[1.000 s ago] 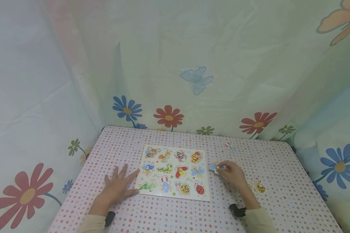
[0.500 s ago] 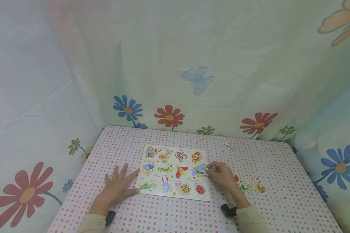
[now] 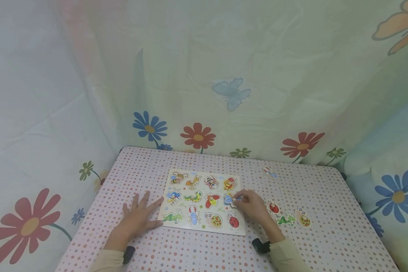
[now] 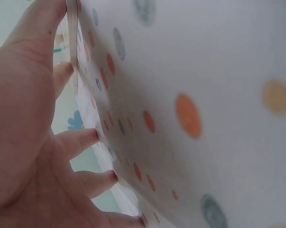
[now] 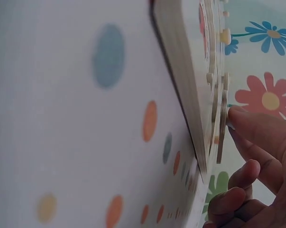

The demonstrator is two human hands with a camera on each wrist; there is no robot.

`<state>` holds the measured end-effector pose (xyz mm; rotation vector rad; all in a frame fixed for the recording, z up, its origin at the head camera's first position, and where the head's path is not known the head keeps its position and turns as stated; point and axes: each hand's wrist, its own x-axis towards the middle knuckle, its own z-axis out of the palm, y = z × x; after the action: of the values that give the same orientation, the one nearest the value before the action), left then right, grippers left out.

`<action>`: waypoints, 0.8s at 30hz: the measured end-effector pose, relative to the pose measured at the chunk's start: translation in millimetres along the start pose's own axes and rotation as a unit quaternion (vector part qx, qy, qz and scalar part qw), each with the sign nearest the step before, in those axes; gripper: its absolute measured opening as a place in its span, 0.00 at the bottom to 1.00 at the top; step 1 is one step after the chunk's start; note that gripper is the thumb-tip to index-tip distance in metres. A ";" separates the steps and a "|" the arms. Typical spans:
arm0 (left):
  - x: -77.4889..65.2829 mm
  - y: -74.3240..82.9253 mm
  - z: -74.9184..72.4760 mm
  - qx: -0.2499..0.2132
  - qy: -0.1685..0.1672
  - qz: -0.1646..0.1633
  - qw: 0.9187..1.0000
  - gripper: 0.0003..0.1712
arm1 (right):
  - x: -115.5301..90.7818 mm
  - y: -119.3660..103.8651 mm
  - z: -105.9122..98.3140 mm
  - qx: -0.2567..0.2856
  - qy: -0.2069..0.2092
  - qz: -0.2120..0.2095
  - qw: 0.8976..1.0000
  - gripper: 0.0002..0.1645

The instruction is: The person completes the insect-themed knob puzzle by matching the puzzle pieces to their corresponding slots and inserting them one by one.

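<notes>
A wooden insect puzzle board lies flat on the dotted table. My left hand is spread beside its left edge, with thumb and index fingertips touching the board; in the left wrist view the fingers reach down to the tabletop. With thumb and index finger, my right hand pinches the knob of a blue-winged dragonfly puzzle piece. That piece is over the right end of the board's middle row. Seen edge-on in the right wrist view, the piece stands slightly off the board's face.
Right of the board lie a ladybug piece, a green grasshopper piece and a snail piece. A stag beetle piece is farther back. Flower-printed curtains surround the table.
My right hand has carried the dragonfly piece leftward from beside the board to over its right-hand middle spot. The ladybug and grasshopper pieces are now uncovered. My left hand stays in place.
</notes>
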<state>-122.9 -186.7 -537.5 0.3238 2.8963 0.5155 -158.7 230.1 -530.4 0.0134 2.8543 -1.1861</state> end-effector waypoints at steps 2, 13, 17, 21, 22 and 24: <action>0.0 0.1 0.2 0.001 0.000 0.000 1.000 0.47 | 0.3 0.0 0.9 0.002 -0.004 0.006 1.000 0.08; 1.1 -1.4 2.3 0.003 -0.001 -0.002 1.000 0.47 | 2.1 -2.5 2.9 -0.009 -0.015 0.005 1.000 0.08; 1.1 -1.6 3.0 -0.001 -0.006 -0.004 1.000 0.48 | 2.8 -3.2 3.8 -0.010 -0.016 0.009 1.000 0.07; 1.3 -2.3 3.8 0.001 -0.008 -0.005 1.000 0.48 | 3.5 -3.6 3.6 -0.014 -0.019 0.007 1.000 0.07; 1.3 -2.4 3.7 0.001 -0.007 -0.004 1.000 0.48 | 3.6 -3.6 3.4 -0.015 -0.019 0.005 1.000 0.07; 1.3 -2.6 3.4 0.002 -0.005 -0.002 1.000 0.48 | 3.7 -4.3 2.6 -0.015 -0.020 -0.001 1.000 0.07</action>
<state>-123.9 -187.8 -541.7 0.3186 2.8887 0.5072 -162.4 225.2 -529.5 -0.0160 2.8377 -1.1290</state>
